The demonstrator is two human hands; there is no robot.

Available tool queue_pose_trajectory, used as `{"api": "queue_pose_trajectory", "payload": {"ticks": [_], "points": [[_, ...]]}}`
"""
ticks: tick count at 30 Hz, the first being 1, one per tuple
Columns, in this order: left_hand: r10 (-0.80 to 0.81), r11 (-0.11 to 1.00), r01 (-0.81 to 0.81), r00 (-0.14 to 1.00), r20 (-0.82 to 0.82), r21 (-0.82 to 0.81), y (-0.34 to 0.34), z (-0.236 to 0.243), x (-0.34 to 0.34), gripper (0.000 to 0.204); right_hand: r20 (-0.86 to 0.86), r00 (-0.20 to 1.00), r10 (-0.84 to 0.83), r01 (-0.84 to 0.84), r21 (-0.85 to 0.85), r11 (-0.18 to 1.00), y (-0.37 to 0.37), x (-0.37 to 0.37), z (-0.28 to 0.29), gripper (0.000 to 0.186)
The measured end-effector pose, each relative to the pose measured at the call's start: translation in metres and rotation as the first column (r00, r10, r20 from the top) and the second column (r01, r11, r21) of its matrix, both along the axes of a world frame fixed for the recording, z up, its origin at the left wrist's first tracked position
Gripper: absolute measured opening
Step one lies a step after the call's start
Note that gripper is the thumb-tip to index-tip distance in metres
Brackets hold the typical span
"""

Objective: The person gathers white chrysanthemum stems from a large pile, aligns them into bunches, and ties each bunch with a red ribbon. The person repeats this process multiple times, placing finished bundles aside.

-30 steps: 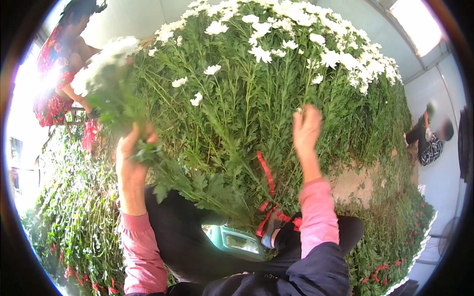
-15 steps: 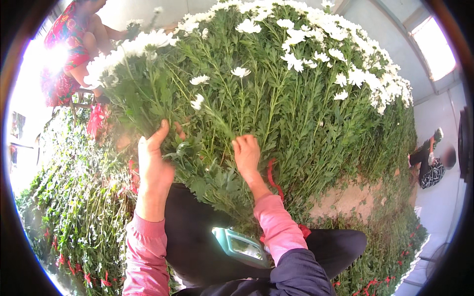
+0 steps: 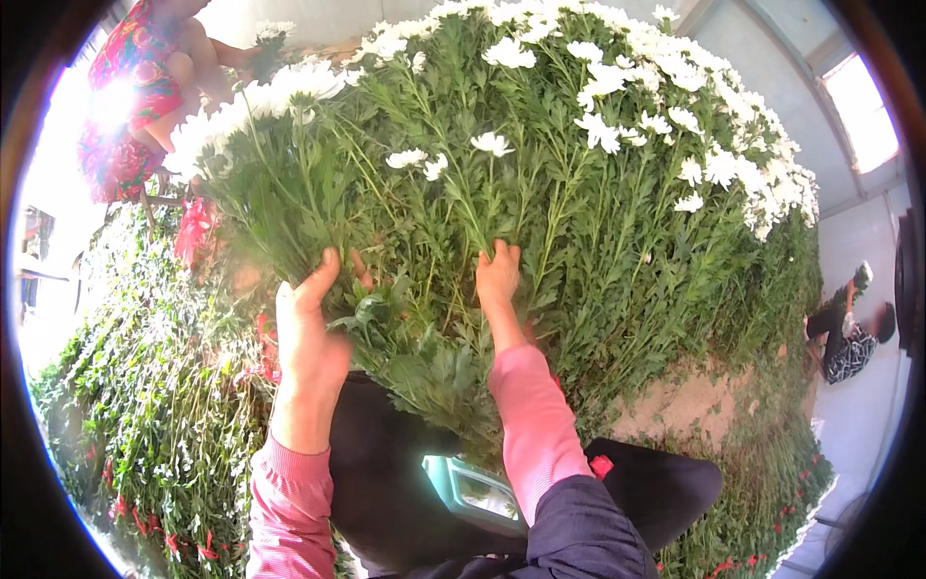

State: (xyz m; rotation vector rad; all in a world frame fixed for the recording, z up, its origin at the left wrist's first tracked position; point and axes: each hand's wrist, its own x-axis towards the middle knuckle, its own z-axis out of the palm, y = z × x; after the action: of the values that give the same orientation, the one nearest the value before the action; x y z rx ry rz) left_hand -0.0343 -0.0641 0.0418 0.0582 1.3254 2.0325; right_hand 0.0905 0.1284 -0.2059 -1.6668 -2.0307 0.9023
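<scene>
My left hand [image 3: 313,318] is closed around the stems of a bunch of white chrysanthemums [image 3: 280,164], blooms leaning up to the left. Its fingertips are partly hidden behind the leaves. To the right, my right hand [image 3: 499,275] is closed on a leafy chrysanthemum stem [image 3: 471,207] at the near side of a large heap of white chrysanthemums [image 3: 569,193]. A white bloom [image 3: 492,144] stands above that hand. Another small bloom [image 3: 435,167] lies between the two hands. Leafy lower stems [image 3: 424,376] spread below them over my lap.
A teal-framed object [image 3: 473,492] rests on my dark trousers. Cut stems with red ties [image 3: 145,526] cover the left side. One person in red floral clothing [image 3: 135,96] sits at upper left; another person [image 3: 849,347] is at far right. Bare ground [image 3: 675,405] shows right.
My right hand has moved up and right, from a single bloom's stem to a stem in the heap. My left hand keeps the bunch, shifting slightly down.
</scene>
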Motion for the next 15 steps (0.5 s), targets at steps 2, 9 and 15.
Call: {"api": "queue_pose_trajectory", "payload": {"ticks": [2, 9, 15], "points": [[0.004, 1.000, -0.004, 1.000, -0.025, -0.005, 0.002, 0.001, -0.002, 0.016, -0.088, 0.996, 0.024, -0.003, 0.239, 0.971, -0.005, -0.003, -0.014, 0.047], [0.028, 0.999, -0.029, 1.000, -0.012, -0.035, 0.008, -0.027, -0.009, 0.017, -0.584, 0.807, -0.091, -0.150, -0.351, 0.924, -0.045, 0.004, 0.078, 0.052], [0.021, 0.998, -0.025, 0.998, 0.066, 0.055, 0.045, -0.030, 0.013, 0.008, -0.632, 0.754, 0.178, -0.136, 0.115, 0.984, -0.070, 0.044, 0.180, 0.026]]}}
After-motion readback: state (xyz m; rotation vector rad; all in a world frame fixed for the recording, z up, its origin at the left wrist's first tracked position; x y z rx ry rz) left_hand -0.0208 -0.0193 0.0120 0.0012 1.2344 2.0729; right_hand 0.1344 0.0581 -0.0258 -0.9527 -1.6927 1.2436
